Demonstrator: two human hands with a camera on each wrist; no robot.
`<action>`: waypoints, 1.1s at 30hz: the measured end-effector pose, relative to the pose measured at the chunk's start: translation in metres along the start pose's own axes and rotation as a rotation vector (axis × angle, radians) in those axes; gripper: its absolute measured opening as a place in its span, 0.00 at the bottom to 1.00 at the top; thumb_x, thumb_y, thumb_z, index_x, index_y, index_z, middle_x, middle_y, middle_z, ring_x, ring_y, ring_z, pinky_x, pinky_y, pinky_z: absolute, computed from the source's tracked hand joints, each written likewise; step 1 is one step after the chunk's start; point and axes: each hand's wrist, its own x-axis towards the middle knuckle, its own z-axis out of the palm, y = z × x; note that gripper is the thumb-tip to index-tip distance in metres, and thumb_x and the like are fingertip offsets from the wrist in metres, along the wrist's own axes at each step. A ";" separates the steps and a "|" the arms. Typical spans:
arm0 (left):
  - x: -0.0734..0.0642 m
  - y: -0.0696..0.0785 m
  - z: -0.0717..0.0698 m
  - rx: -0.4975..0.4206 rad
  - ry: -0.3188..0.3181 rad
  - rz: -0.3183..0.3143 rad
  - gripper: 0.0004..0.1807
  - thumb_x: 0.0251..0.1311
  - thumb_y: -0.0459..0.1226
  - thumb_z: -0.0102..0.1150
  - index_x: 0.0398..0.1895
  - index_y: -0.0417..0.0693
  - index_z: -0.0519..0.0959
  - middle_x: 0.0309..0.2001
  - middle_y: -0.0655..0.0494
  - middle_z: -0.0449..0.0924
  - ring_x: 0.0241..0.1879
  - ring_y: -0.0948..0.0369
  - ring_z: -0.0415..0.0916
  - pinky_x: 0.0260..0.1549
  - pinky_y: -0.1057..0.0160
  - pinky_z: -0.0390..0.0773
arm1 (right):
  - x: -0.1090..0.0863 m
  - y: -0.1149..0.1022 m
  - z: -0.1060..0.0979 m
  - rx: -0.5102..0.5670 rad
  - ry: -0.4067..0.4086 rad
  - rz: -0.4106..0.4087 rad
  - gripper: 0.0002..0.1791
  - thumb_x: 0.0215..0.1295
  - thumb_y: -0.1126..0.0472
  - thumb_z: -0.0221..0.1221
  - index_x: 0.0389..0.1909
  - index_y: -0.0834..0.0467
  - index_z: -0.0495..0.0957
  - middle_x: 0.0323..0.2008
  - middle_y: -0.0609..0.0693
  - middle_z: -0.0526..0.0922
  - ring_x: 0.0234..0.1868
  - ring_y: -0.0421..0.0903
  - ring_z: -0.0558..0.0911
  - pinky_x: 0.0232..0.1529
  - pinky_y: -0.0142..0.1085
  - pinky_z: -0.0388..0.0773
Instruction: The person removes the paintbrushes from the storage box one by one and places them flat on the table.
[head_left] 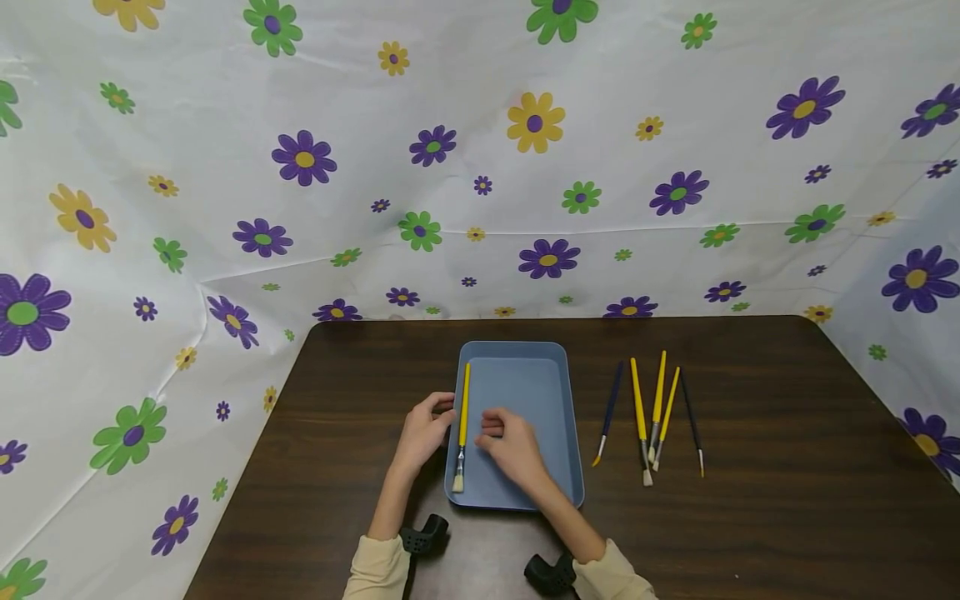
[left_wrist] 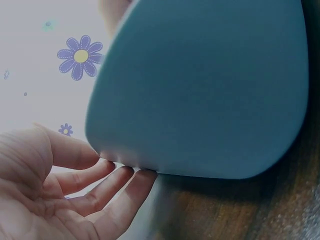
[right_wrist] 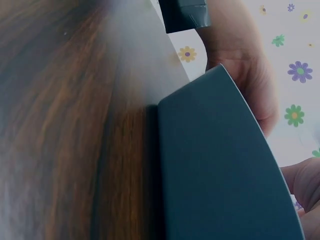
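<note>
A blue-grey tray (head_left: 517, 492) lies on the table, and one yellow-handled paintbrush (head_left: 463, 417) rests inside it along the left side, bristles toward the near edge. My left hand (head_left: 426, 433) is at the tray's left edge. In the left wrist view, the left hand's (left_wrist: 85, 190) fairly straight fingers and thumb touch the outside of the tray's wall (left_wrist: 200, 100). Over the tray, right of the brush, my right hand (head_left: 513, 446) has loosely bent fingers, with nothing visible in them. The right wrist view shows this right hand (right_wrist: 306, 195) only partly, beyond the tray wall (right_wrist: 215, 160).
Right of the tray lie several more paintbrushes: a dark blue one (head_left: 612, 408), yellow ones such as this yellow brush (head_left: 638, 400), and a thin black one (head_left: 690, 417). The dark wooden table (head_left: 787, 467) meets a flowered cloth (head_left: 480, 150) behind it.
</note>
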 end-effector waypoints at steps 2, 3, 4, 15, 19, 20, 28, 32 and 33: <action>0.000 0.000 0.000 -0.007 -0.004 0.002 0.18 0.71 0.30 0.56 0.61 0.32 0.78 0.54 0.36 0.81 0.38 0.54 0.83 0.30 0.55 0.85 | 0.000 0.000 0.003 0.003 -0.008 -0.003 0.20 0.58 0.73 0.67 0.52 0.76 0.79 0.45 0.67 0.86 0.47 0.61 0.87 0.48 0.51 0.83; -0.001 0.001 0.000 -0.011 -0.007 0.004 0.18 0.71 0.30 0.55 0.61 0.32 0.78 0.54 0.36 0.81 0.38 0.54 0.83 0.30 0.55 0.85 | 0.000 -0.001 0.004 0.006 -0.010 -0.005 0.20 0.57 0.74 0.67 0.51 0.77 0.79 0.45 0.67 0.86 0.47 0.61 0.87 0.47 0.51 0.83; -0.001 0.001 -0.001 -0.014 -0.010 0.003 0.18 0.71 0.30 0.55 0.61 0.32 0.78 0.54 0.36 0.81 0.39 0.53 0.83 0.30 0.55 0.85 | 0.001 -0.001 0.005 0.008 -0.013 -0.006 0.20 0.57 0.74 0.67 0.51 0.77 0.79 0.45 0.67 0.86 0.46 0.61 0.87 0.47 0.51 0.83; -0.001 0.001 -0.002 -0.011 -0.028 0.007 0.19 0.70 0.29 0.55 0.62 0.32 0.78 0.55 0.35 0.80 0.43 0.51 0.84 0.31 0.54 0.85 | 0.002 -0.002 0.013 0.040 -0.022 0.021 0.21 0.56 0.77 0.65 0.52 0.78 0.78 0.44 0.67 0.86 0.46 0.61 0.87 0.41 0.46 0.85; -0.001 0.001 -0.003 -0.012 -0.030 0.006 0.19 0.70 0.29 0.54 0.62 0.32 0.78 0.56 0.35 0.80 0.44 0.49 0.84 0.31 0.54 0.86 | 0.003 -0.003 0.017 0.036 -0.036 0.028 0.22 0.55 0.77 0.64 0.53 0.77 0.78 0.44 0.66 0.86 0.46 0.61 0.86 0.42 0.46 0.85; -0.001 0.001 -0.003 -0.012 -0.032 0.006 0.19 0.70 0.29 0.54 0.62 0.31 0.77 0.56 0.34 0.80 0.44 0.49 0.84 0.31 0.54 0.86 | 0.003 -0.003 0.018 0.039 -0.042 0.028 0.22 0.55 0.77 0.64 0.53 0.77 0.78 0.44 0.66 0.86 0.46 0.61 0.86 0.43 0.46 0.85; 0.000 0.002 -0.002 -0.023 -0.035 -0.004 0.20 0.70 0.28 0.54 0.62 0.31 0.77 0.56 0.34 0.79 0.44 0.48 0.84 0.31 0.54 0.86 | 0.004 -0.005 0.023 0.051 -0.050 0.040 0.22 0.56 0.78 0.65 0.54 0.78 0.77 0.44 0.66 0.86 0.47 0.61 0.86 0.45 0.47 0.84; 0.000 0.002 -0.002 -0.021 -0.031 -0.006 0.19 0.70 0.29 0.54 0.62 0.31 0.77 0.56 0.34 0.79 0.43 0.49 0.84 0.31 0.54 0.86 | 0.005 -0.004 0.024 0.044 -0.042 0.048 0.22 0.57 0.78 0.64 0.54 0.78 0.77 0.44 0.66 0.86 0.46 0.60 0.87 0.42 0.44 0.85; 0.000 0.002 -0.002 -0.020 -0.029 -0.010 0.19 0.70 0.29 0.54 0.62 0.31 0.77 0.56 0.35 0.79 0.43 0.49 0.84 0.31 0.54 0.86 | 0.005 -0.004 0.025 0.046 -0.041 0.050 0.22 0.57 0.78 0.63 0.54 0.78 0.77 0.45 0.66 0.86 0.46 0.60 0.87 0.41 0.43 0.85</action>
